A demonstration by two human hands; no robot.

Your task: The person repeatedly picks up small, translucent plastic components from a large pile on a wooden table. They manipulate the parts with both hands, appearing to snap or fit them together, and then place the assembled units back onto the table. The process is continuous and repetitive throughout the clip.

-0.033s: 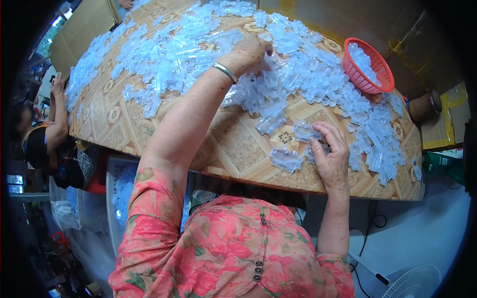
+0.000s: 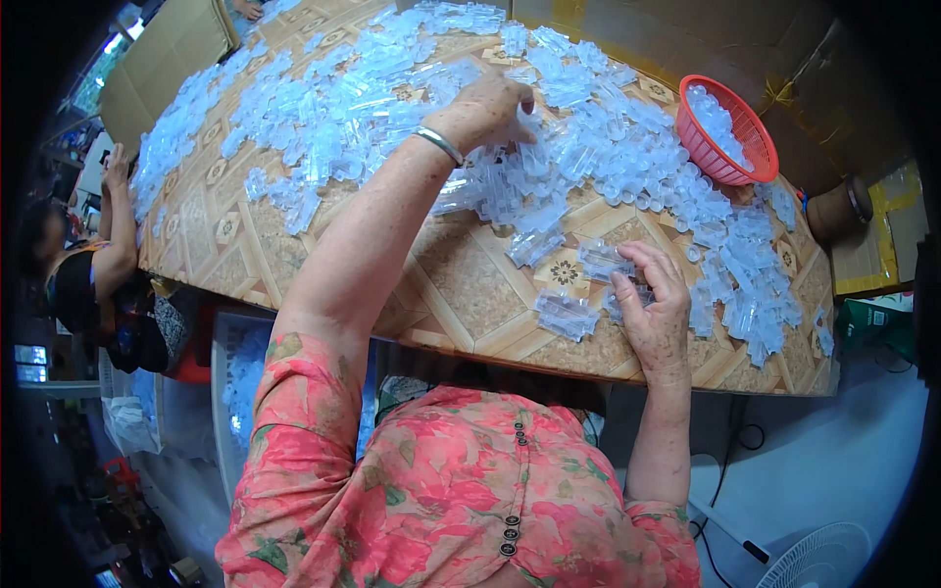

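Curled over the heap of clear plastic pieces (image 2: 382, 103), my left hand (image 2: 485, 108) has its fingers bent down and partly hidden. Some clear plastic shows at its fingertips, but I cannot make out what is held. A metal bracelet (image 2: 439, 144) circles that wrist. Near the table's front edge, my right hand (image 2: 655, 309) rests with thumb and fingers apart. Its fingertips are at a small bundle of clear tubes (image 2: 605, 259), and another clear piece lies partly under the hand. To its left is a separate bundle of clear pieces (image 2: 567, 315).
A red plastic basket (image 2: 689, 147) of clear pieces stands on the patterned table (image 2: 441, 289) at the back right. Cardboard (image 2: 686, 39) rises behind it, with a brown roll (image 2: 836, 211) beside. Another person (image 2: 113, 255) sits at the left. A white fan (image 2: 818, 559) stands at lower right.
My left hand and forearm have shifted very slightly over the heap. The right hand looks the same.
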